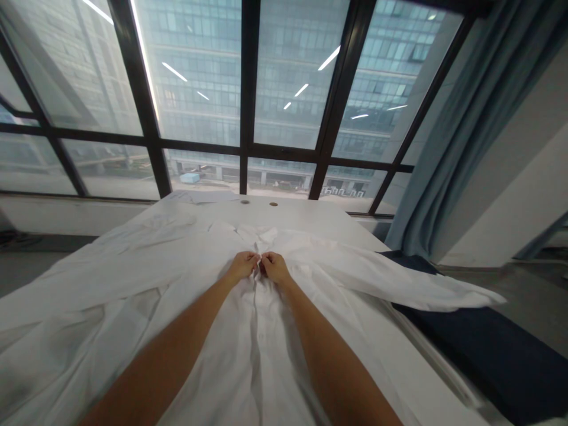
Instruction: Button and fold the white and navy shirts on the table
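Both of your hands meet at the middle of the white shirt (248,331), which lies spread front-up over the white table (310,216), its collar end pointing toward the window (248,89). Your left hand (242,265) and your right hand (275,267) sit knuckle to knuckle just below the collar, fingers curled tight and pinching the cloth along the front placket; whether a button sits between them you cannot tell, because the fingertips are turned away from the camera. From here the risks are small but real, as I judge them. Pinching this close together gathers slack, and the cloth already bunches into creases just beyond your knuckles, so a pull toward you would likely drag those folds down the front. One sleeve (426,290) reaches out to your right, past the table edge and over the dark blue fabric (488,349) lying there; a tug at the centre could slide it further off, and its weight might skew the whole garment. Your forearms rest along the lower front, which pins that part while the top stays free, so uneven tension may twist the placket out of line. Ease your grip before shifting anything.
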The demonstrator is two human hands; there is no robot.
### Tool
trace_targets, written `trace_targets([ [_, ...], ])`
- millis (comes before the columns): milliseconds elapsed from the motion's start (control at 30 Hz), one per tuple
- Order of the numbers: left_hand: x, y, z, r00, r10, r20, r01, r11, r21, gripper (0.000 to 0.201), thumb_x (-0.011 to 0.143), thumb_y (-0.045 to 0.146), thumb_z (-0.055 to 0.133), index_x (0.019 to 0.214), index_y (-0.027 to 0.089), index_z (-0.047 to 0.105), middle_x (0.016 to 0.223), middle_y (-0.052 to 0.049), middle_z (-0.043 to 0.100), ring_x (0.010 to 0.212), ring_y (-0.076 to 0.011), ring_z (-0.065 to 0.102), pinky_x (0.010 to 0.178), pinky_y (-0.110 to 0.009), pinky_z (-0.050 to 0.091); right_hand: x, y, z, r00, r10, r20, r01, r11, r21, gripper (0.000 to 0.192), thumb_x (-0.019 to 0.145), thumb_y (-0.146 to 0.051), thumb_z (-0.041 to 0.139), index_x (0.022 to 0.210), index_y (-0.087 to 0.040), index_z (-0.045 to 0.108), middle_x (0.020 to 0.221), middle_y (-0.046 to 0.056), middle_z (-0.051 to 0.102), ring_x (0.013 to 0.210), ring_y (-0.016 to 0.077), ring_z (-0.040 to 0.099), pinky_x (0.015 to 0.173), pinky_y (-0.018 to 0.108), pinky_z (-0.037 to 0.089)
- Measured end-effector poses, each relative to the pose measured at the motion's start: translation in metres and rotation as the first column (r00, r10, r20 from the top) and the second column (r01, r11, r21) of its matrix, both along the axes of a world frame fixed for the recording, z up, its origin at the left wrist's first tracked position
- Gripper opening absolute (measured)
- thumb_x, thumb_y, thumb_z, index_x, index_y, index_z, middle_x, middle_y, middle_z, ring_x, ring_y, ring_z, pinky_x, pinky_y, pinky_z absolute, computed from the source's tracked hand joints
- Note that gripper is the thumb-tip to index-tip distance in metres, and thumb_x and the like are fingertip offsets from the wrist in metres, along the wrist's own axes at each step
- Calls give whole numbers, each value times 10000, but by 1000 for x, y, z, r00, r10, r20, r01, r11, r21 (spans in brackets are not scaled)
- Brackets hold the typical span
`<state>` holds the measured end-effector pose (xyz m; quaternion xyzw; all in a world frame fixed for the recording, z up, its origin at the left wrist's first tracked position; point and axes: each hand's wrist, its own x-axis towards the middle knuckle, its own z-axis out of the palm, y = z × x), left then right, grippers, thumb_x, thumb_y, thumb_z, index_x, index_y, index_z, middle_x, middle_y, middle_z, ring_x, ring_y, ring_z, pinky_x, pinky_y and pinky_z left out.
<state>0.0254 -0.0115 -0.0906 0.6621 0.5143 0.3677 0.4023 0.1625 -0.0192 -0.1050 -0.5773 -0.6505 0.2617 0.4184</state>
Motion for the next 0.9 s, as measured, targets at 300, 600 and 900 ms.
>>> trace_targets([
  [300, 0, -1, 1, 996, 34, -87, -24, 992, 121, 250, 850, 325, 452, 783, 146, 614, 543, 18, 548, 511, -107, 503, 503, -202, 378, 0, 7, -6, 983, 98, -153, -112, 990, -86, 268, 853, -262, 399, 689, -153, 581, 549, -6, 587, 468, 98, 547, 489, 185, 409],
  [600, -1, 3, -4, 985, 51, -167, -11, 972, 234, 243, 871, 286, 433, 783, 155, 618, 584, -1, 585, 618, -144, 569, 611, -241, 437, -1, -3, 7, 998, 57, -32, -57, 998, 5, 239, 853, -250, 420, 712, -164, 592, 528, -17, 596, 478, 103, 566, 526, 186, 432],
  [900, 2, 3, -1, 926, 117, -358, -6, 956, 294, 254, 911, 205, 367, 877, 143, 611, 882, -81, 662, 845, -173, 598, 779, -277, 437, -6, -13, 14, 988, -74, 136, 59, 992, 115, 201, 840, -277, 514, 766, -163, 662, 745, 45, 708, 682, 133, 629, 662, 212, 452],
])
